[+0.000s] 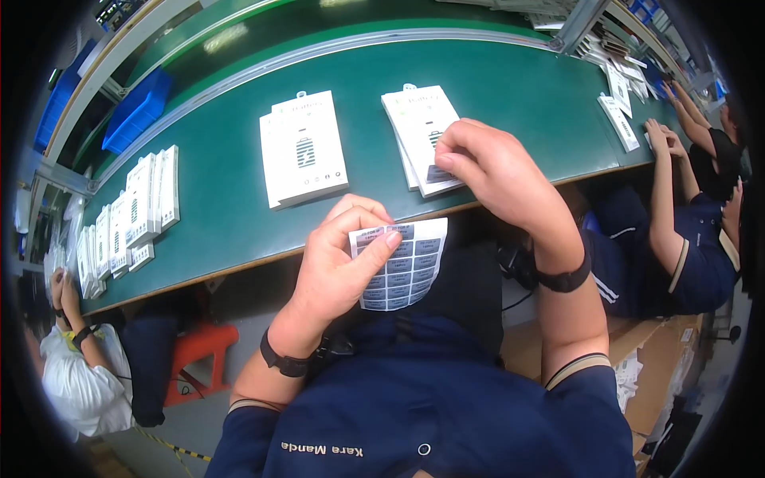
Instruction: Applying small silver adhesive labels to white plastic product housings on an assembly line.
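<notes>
L hand (335, 267): label sheet (406, 279) pinched betw. thumb & fingers. R hand (498, 171), up-right of it: thumb & index bent tog. at grey label (437, 174) over white box (414, 115) just beneath; whether label's gripped can't be told. Label might be set crooked if box, stacked askew, is nudged.

A workshop: a long green bench (518, 80) bears stacked white boxes (303, 151), with blue bins (137, 111) far left, workers (693, 271) at both sides, and a carton (663, 362) near right.
</notes>
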`<state>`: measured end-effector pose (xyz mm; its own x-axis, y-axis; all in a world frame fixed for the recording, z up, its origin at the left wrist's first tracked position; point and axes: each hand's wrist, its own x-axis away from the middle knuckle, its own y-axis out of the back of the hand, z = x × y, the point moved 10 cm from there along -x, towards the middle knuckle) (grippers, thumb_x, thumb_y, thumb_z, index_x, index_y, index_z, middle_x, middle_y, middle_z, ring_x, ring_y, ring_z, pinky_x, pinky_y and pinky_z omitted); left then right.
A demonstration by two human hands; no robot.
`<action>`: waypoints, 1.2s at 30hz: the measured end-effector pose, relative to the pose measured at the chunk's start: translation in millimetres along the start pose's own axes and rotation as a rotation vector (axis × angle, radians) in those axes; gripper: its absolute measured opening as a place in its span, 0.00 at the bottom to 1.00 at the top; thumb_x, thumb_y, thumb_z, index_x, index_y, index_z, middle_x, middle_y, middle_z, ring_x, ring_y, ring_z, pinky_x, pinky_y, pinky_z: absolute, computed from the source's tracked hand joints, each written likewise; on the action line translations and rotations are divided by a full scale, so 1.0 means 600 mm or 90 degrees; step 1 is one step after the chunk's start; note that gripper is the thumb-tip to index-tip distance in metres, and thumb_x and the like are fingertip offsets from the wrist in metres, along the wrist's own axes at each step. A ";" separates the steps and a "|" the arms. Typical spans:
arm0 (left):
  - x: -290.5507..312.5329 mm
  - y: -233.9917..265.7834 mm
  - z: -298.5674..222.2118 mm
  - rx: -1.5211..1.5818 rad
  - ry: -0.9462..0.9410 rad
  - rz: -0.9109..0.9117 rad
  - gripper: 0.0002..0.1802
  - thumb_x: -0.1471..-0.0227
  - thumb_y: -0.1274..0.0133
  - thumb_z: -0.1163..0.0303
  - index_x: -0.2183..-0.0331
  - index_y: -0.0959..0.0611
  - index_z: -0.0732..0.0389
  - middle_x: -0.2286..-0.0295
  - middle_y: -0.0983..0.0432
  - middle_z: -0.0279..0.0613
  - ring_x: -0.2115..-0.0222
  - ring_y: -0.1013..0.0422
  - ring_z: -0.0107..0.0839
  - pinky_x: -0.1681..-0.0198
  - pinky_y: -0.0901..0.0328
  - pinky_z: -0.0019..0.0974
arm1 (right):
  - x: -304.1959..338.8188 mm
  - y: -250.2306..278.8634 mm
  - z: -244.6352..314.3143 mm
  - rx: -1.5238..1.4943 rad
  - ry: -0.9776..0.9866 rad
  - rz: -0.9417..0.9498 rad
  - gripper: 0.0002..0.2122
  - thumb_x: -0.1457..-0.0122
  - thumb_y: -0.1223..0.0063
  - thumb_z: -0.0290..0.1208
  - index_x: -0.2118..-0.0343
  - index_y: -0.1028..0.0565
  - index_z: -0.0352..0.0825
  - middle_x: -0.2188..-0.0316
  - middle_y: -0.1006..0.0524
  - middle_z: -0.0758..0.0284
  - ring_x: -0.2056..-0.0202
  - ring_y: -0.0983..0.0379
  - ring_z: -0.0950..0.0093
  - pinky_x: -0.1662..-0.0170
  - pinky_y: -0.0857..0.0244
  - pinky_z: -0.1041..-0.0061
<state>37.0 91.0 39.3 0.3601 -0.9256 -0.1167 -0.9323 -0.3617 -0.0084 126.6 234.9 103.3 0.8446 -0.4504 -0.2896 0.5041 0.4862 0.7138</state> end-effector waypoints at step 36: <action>-0.027 -0.044 -0.013 0.015 -0.084 0.080 0.05 0.46 0.42 0.72 0.71 0.19 0.62 0.52 0.25 0.57 0.33 0.58 0.46 0.39 0.48 0.46 | 0.054 0.016 -0.031 -0.072 -0.096 -0.229 0.20 0.47 0.41 0.23 0.49 0.26 0.37 0.54 0.24 0.61 0.55 0.28 0.67 0.53 0.35 0.70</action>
<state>56.1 114.8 49.1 0.2346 -0.9401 -0.2475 -0.9707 -0.2402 -0.0080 162.4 238.8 89.1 0.5795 -0.7069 -0.4055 0.7860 0.3533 0.5073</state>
